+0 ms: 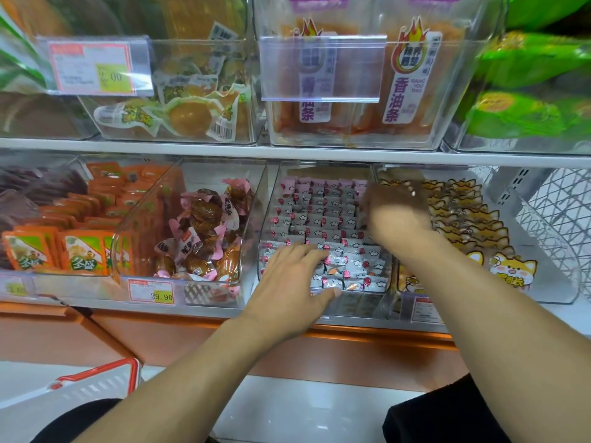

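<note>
Left forearm [192, 362] leads to my left hand [294, 276], flat and released on loose front packets [345, 270] in the clear bin [266, 206]; I judge rear rows done, front rows outstanding; right hand [395, 206] blurred, grip indeterminable.

Clear bin walls [268, 199] flank packets [319, 215]; shelf [224, 151] overhead probably limits room.

Counts: 2 hands, left hand [294, 282] and right hand [396, 209]. 4 price tags: 2.00 tag [91, 67] at 10 o'clock, 29.90 tag [151, 291] at 8, blurred tag [16, 288] at 9, part-hidden tag [427, 310] at 4. 1 blank tag holder [323, 68] at 12. 1 basket [96, 382] at 7. Pink-and-white sachets [323, 212] at centre: too many to count.
</note>
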A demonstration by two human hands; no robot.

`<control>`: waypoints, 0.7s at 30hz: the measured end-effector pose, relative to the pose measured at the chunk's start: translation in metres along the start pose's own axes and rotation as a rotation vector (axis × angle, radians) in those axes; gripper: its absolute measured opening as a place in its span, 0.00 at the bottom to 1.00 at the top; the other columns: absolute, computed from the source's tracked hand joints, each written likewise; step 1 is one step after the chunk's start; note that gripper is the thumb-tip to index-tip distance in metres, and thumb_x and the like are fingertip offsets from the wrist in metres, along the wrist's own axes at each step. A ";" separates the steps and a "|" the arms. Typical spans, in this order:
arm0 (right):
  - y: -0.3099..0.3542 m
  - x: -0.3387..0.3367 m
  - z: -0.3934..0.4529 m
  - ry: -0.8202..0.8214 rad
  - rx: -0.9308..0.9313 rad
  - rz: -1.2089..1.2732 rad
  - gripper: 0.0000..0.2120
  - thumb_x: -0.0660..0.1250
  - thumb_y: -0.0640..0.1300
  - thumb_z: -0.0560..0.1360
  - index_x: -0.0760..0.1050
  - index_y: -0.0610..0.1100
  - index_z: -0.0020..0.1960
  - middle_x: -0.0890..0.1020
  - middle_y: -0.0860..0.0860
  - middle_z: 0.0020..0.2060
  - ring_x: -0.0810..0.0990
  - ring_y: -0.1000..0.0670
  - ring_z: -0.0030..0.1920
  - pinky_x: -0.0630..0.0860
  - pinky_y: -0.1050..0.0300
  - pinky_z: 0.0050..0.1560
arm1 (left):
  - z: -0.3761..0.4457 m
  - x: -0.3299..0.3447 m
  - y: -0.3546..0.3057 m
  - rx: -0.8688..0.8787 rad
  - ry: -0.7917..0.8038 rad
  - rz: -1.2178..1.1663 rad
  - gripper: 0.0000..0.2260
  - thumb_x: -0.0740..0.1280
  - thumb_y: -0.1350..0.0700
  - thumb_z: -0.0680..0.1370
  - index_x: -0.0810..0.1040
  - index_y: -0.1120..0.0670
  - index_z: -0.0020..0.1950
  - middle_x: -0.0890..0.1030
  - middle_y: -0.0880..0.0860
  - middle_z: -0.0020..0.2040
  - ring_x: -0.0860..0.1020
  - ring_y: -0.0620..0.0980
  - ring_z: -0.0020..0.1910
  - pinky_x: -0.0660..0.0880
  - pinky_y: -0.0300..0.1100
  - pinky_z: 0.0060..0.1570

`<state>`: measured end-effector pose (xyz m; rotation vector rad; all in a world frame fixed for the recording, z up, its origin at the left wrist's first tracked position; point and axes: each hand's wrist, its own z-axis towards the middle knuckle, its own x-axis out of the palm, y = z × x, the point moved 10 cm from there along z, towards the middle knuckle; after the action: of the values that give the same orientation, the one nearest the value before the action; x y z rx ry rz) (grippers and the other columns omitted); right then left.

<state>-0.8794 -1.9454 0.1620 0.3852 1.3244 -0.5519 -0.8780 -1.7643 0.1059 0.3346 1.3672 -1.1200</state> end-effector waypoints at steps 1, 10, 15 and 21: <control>-0.004 -0.014 -0.005 -0.085 -0.001 0.075 0.15 0.67 0.38 0.75 0.75 0.45 0.61 0.83 0.44 0.55 0.79 0.41 0.61 0.68 0.42 0.70 | 0.001 -0.002 -0.001 -0.002 -0.013 -0.016 0.29 0.67 0.39 0.78 0.68 0.48 0.76 0.71 0.47 0.72 0.62 0.47 0.73 0.54 0.39 0.72; -0.033 -0.058 -0.059 -0.329 -0.010 0.816 0.03 0.62 0.44 0.83 0.70 0.50 0.50 0.79 0.52 0.41 0.76 0.46 0.42 0.71 0.54 0.41 | 0.001 -0.034 0.008 -0.180 -0.170 -0.430 0.24 0.69 0.44 0.79 0.69 0.46 0.74 0.73 0.43 0.71 0.69 0.40 0.70 0.65 0.39 0.69; -0.013 -0.012 -0.077 0.058 0.259 1.632 0.04 0.63 0.41 0.83 0.73 0.46 0.49 0.86 0.51 0.38 0.85 0.53 0.40 0.81 0.59 0.41 | -0.007 -0.043 0.025 -0.357 -0.224 -0.829 0.16 0.70 0.47 0.79 0.75 0.46 0.66 0.84 0.44 0.55 0.82 0.42 0.53 0.81 0.41 0.51; 0.004 0.019 -0.090 0.346 0.493 2.039 0.04 0.61 0.33 0.82 0.74 0.35 0.54 0.85 0.38 0.48 0.87 0.45 0.46 0.85 0.53 0.45 | -0.015 -0.026 0.036 -0.571 -0.203 -1.386 0.17 0.74 0.47 0.72 0.83 0.55 0.56 0.87 0.53 0.49 0.86 0.52 0.45 0.84 0.44 0.48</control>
<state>-0.9460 -1.8945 0.1240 1.9199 0.4947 0.9849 -0.8547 -1.7242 0.1108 -1.2993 1.6252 -1.6573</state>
